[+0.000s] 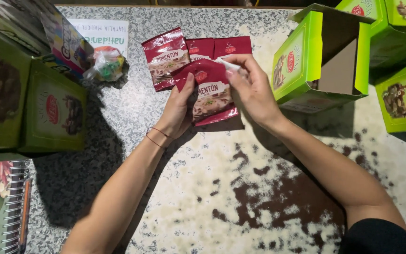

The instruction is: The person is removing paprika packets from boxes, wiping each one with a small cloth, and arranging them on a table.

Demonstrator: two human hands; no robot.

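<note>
I see a small dark-red foil snack packet [211,96] with a pale label band and a food picture on its face, held up off the speckled stone bench [240,188] and tilted slightly. My left hand [177,110] grips its left edge and my right hand [252,89] pinches its upper right corner. Three more matching red foil packets [165,56] lie flat just behind it, overlapping in a row.
</note>
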